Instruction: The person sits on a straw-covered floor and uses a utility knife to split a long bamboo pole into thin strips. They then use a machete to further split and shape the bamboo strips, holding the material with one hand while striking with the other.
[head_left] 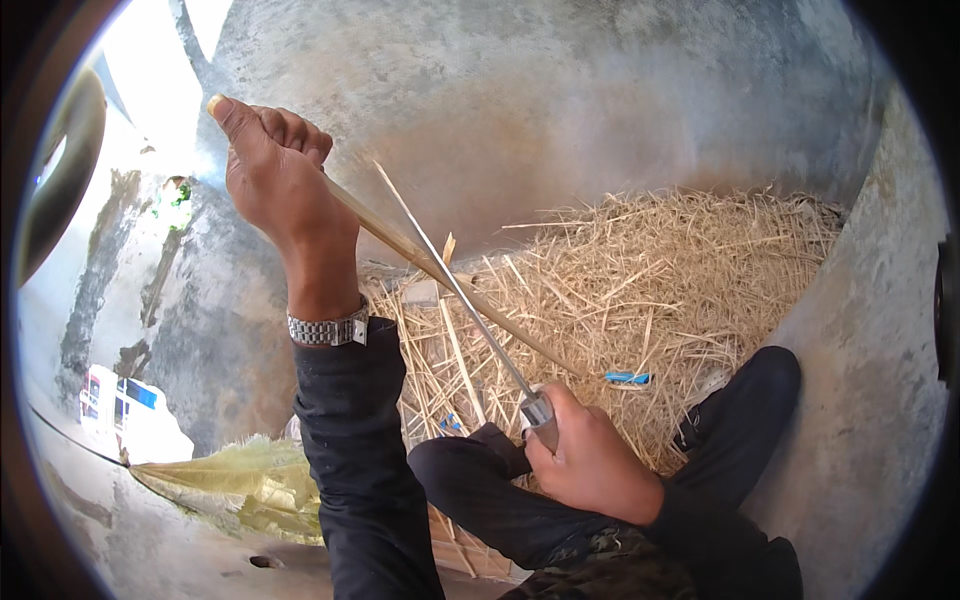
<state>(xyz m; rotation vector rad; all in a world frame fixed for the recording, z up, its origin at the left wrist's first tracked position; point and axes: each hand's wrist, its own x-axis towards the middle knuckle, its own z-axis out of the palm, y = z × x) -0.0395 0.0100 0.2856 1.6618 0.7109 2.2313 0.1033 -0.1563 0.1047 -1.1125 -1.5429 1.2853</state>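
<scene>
My left hand [285, 180], raised at the upper left with a metal-band watch [328, 329] on its wrist, is closed around one end of a bamboo stick [392, 237]. The stick slants down to the right over the shavings. At the lower middle, my right hand [595, 455] grips the handle of a long, narrow-bladed knife [488, 337]. Its blade points up and left and crosses the stick near the stick's middle; whether they touch is hard to tell. My fingers hide most of the handle.
Bamboo shavings [690, 260] heap against the concrete wall [600, 90], with a blue object [627, 378] on them. My bent legs [745, 430] lie below. Greenish woven sheeting [240, 485] and a white bag [130, 415] sit at left. A dark curved object [75, 160] stands upper left.
</scene>
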